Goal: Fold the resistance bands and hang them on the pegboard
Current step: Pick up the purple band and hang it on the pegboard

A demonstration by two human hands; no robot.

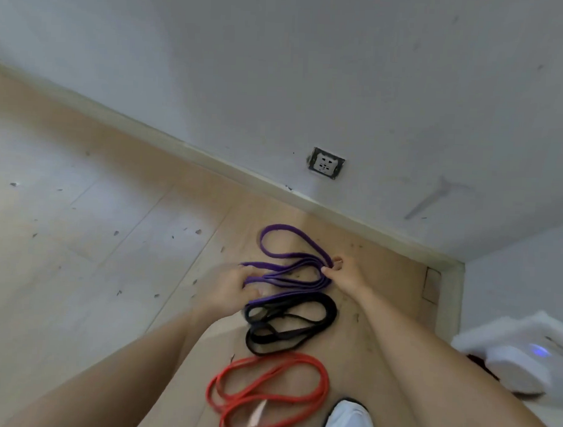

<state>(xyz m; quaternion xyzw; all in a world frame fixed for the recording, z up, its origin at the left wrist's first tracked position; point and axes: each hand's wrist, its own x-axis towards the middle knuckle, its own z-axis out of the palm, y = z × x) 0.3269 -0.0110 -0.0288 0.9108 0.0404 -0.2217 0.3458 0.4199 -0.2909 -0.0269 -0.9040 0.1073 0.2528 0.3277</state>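
Three resistance bands lie in a row on the wooden floor. The purple band (283,257) is farthest, near the wall, gathered into several loops. My right hand (345,276) pinches the loops' right end. My left hand (235,288) presses on the loops' left end, blurred. Just nearer lies the black band (296,327), loosely coiled and untouched. Closest to me is the red band (266,393), also coiled on the floor. No pegboard is in view.
A grey wall with a socket (326,163) and a skirting board (211,160) runs behind the bands. A white shoe (350,423) stands by the red band. A white object with a blue light (522,356) sits at the right.
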